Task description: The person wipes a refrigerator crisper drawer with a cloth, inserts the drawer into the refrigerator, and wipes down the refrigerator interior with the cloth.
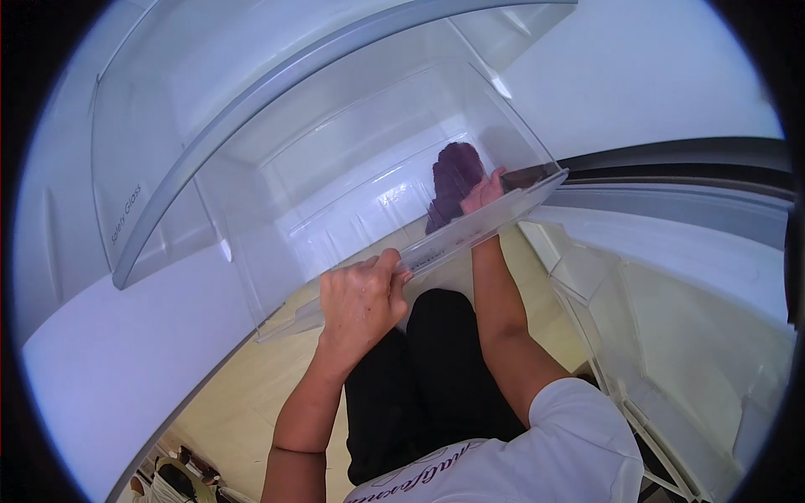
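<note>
My left hand (362, 298) is wrapped over the front edge of a clear plastic refrigerator drawer (319, 159), which hangs tilted in front of me. Passing below that front edge, my right forearm leads to my right hand (484, 194), seen blurred through the clear plastic. With it is a dark purple cloth (457, 180), spread against the drawer's bottom, seemingly on the underside. The thumb and some fingers show; the cloth and plastic hide the rest of the grip.
Above the drawer is a glass shelf (277, 92) with a grey front trim. The open refrigerator door (671, 310) with clear bins stands on the right. My knees and the pale floor (251, 386) are below. Several blurred items lie at bottom left.
</note>
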`<state>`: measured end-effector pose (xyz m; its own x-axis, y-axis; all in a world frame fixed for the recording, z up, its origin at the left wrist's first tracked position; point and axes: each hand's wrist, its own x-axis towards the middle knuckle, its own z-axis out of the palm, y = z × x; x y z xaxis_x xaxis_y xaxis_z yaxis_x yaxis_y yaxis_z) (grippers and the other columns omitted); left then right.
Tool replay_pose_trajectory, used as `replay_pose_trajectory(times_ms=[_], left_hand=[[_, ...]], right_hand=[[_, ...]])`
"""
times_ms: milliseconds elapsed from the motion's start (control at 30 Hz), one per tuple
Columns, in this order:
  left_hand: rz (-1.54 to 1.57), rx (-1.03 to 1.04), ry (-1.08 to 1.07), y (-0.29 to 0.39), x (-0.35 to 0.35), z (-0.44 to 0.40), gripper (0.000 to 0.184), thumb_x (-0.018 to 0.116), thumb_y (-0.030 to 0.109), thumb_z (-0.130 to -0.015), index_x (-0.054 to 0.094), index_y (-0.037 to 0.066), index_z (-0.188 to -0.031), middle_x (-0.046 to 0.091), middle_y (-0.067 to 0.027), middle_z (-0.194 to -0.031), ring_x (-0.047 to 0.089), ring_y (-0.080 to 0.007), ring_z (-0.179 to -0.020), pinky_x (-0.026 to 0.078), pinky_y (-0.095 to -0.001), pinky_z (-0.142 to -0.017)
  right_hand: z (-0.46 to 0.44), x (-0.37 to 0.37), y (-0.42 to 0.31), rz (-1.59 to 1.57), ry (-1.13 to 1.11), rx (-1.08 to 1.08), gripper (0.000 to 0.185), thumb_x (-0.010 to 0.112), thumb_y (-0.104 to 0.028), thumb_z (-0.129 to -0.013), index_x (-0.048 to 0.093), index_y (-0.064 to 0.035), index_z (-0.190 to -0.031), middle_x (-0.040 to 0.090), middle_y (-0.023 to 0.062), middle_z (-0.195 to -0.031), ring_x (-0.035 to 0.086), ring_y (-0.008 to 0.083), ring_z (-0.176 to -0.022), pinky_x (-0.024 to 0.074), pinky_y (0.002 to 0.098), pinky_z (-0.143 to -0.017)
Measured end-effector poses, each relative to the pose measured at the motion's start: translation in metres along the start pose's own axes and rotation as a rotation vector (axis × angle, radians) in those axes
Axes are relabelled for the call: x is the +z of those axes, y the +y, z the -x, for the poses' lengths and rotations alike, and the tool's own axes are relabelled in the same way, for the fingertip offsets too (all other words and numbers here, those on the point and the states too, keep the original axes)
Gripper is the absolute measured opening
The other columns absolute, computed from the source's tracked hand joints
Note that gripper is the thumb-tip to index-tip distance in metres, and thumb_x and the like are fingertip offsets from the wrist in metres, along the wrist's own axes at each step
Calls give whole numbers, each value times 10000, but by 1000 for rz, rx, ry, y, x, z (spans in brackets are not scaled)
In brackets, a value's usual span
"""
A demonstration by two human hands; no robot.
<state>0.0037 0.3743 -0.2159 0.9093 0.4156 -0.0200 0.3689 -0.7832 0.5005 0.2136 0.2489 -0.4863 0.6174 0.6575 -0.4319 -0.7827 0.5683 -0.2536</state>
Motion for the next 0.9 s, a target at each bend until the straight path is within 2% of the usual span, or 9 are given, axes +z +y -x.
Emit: replay_pose_trajectory(times_ms=[33, 100, 200, 300, 467, 533, 600, 700, 900], left_hand=[[2, 8, -12, 0, -1, 0, 155, 637, 119, -687, 497, 60, -659, 543, -71, -539, 546, -255, -470, 370, -360, -411], [2, 5, -2, 0, -1, 0, 157, 637, 112, -686, 493, 59, -655, 540, -72, -538, 545, -251, -471, 368, -358, -409], [-2, -1, 1, 1, -1, 1, 162, 642, 103, -683, 489, 59, -651, 532, -70, -533, 541, -244, -469, 363, -351, -407], [-14, 1, 16, 0, 2, 1, 192, 671, 119, -676, 490, 69, -639, 527, -69, -512, 516, -235, -434, 353, -329, -398], [12, 16, 50, -1, 3, 1, 211, 693, 131, -675, 493, 81, -628, 531, -66, -500, 501, -223, -407, 342, -311, -387], [31, 35, 22, -2, 2, 0, 163, 651, 93, -670, 491, 67, -652, 507, -52, -527, 524, -219, -462, 357, -331, -401], [21, 29, 12, -1, 4, 0, 164, 653, 92, -666, 491, 67, -652, 502, -51, -525, 523, -217, -462, 359, -328, -401], [5, 23, -4, -1, 5, 1, 167, 656, 90, -659, 491, 69, -652, 493, -49, -522, 520, -215, -460, 364, -324, -401], [-20, 24, 8, 0, 6, -1, 176, 659, 91, -655, 485, 69, -652, 487, -47, -522, 520, -210, -462, 374, -320, -406]], right_hand=[[5, 18, 1, 0, 1, 2, 581, 347, -515, -883, 363, -131, -1318, 451, 97, -1275, 425, 256, -1153, 341, 391, -963], [12, 42, 5, -173, -138, -50, 602, 388, -516, -865, 370, -110, -1310, 400, 145, -1318, 333, 324, -1241, 191, 508, -1042], [12, 49, 9, -272, -137, -88, 536, 379, -433, -887, 356, -119, -1322, 395, 146, -1322, 323, 337, -1247, 201, 508, -1045], [7, 40, 11, -242, -119, -152, 502, 380, -387, -890, 369, -119, -1314, 389, 149, -1326, 328, 337, -1244, 216, 504, -1040], [3, 36, 8, -287, -148, -148, 494, 357, -393, -901, 384, -104, -1301, 371, 154, -1339, 315, 327, -1255, 209, 498, -1043], [2, 37, 6, -285, -140, -123, 493, 346, -397, -905, 388, -98, -1296, 365, 155, -1343, 308, 324, -1260, 205, 494, -1045], [1, 35, 4, -366, -315, -49, 517, 317, -415, -913, 359, -92, -1315, 350, 156, -1352, 298, 320, -1267, 194, 489, -1049], [1, 30, 2, -369, -352, -13, 542, 299, -429, -917, 313, -91, -1340, 331, 155, -1364, 292, 315, -1271, 179, 484, -1054], [13, 28, -1, -147, -147, -19, 570, 283, -442, -918, 269, -79, -1358, 293, 153, -1384, 258, 310, -1288, 149, 492, -1061]])
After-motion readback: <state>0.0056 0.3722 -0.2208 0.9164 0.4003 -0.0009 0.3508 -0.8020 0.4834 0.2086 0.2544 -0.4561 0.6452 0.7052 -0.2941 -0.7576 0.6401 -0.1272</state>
